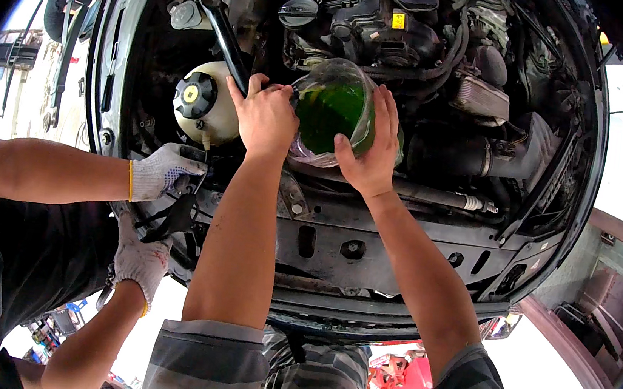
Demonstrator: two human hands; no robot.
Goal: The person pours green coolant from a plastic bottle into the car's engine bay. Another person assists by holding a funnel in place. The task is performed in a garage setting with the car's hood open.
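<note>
A clear plastic container (331,111) with green liquid inside is tilted over the engine bay. My right hand (374,138) is wrapped around its right side, thumb at the near rim. Curled against the left side is my left hand (269,113), closed on the container; the part in its grip is mostly hidden. A black metal brace bar (225,40) runs diagonally down to the left hand and passes out of sight there. Left of that hand sits a whitish coolant expansion tank (219,119) with its black cap (195,96) on.
At the left a co-worker's gloved hands (168,174) hold a dark part (175,220) at the car's front corner. Behind the container stands the engine with its oil filler cap (298,12). The radiator support panel (340,243) crosses before me. Red equipment (408,384) stands below.
</note>
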